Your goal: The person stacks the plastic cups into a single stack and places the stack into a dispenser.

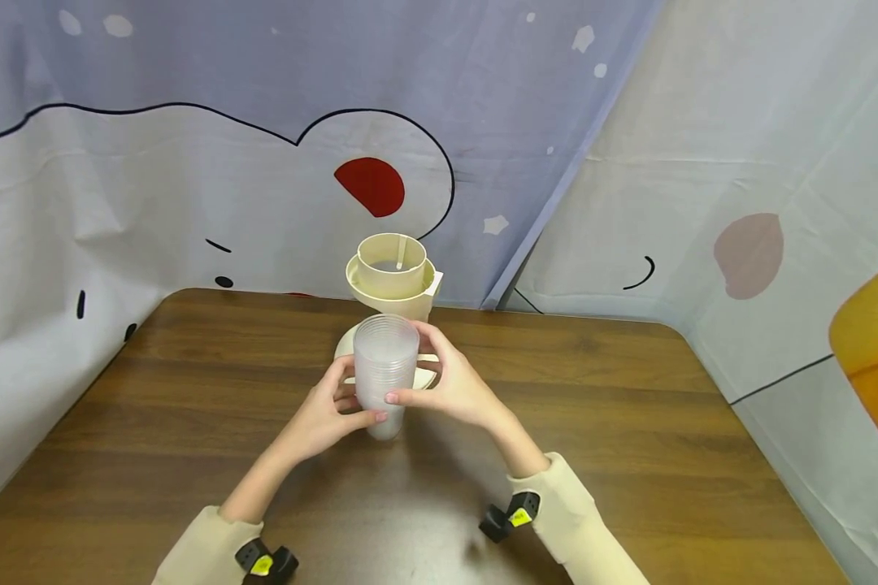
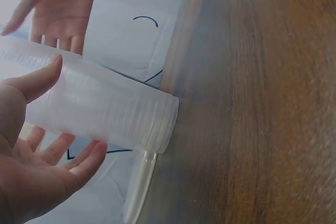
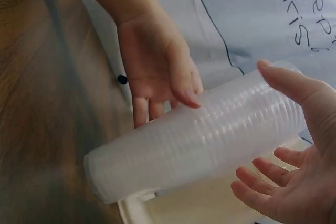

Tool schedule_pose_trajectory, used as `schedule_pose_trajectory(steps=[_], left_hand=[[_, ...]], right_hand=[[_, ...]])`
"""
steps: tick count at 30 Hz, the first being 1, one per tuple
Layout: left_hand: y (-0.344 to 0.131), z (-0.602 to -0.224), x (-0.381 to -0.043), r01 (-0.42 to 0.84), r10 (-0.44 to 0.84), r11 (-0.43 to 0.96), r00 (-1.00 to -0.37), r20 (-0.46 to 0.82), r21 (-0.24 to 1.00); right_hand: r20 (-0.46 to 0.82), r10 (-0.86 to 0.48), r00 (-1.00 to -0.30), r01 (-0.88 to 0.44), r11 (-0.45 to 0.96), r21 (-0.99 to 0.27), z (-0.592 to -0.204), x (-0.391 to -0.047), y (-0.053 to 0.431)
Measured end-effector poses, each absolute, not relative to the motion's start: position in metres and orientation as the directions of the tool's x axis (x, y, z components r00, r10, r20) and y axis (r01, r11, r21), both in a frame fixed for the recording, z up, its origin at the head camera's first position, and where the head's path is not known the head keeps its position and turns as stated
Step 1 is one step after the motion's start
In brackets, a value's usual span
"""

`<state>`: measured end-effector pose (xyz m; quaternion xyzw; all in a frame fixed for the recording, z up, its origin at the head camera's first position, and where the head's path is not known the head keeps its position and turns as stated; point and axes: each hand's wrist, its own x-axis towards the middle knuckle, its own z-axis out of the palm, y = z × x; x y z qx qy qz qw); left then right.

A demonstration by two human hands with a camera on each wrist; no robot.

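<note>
A tall stack of clear plastic cups [image 1: 384, 370] stands roughly upright between my two hands, open ends up. My left hand [image 1: 323, 421] holds it from the left, low down, with the thumb in front and the fingers around the far side. From the right my right hand [image 1: 457, 386] holds it, thumb on the front and fingers behind near the rim. Just behind the stack is a cream plastic stand [image 1: 391, 284] with a round cup-like top, its base [image 1: 345, 345] partly hidden. Whether the stack's bottom touches the table cannot be told.
The brown wooden table [image 1: 593, 455] spreads around the hands. A printed curtain [image 1: 263, 195] hangs along its back and sides. Each sleeve cuff carries a small black wrist camera [image 1: 508, 520].
</note>
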<state>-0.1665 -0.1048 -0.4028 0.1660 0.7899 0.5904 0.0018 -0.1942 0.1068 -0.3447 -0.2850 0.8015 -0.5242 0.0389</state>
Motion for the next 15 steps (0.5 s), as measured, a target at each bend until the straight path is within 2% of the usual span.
schedule_pose_trajectory(steps=[15], left_hand=[[-0.103, -0.402, -0.167, 0.282, 0.251, 0.285, -0.945, 0.212, 0.916]], right_hand=[[0.188, -0.569, -0.801, -0.398, 0.27, -0.877, -0.372, -0.2, 0.111]])
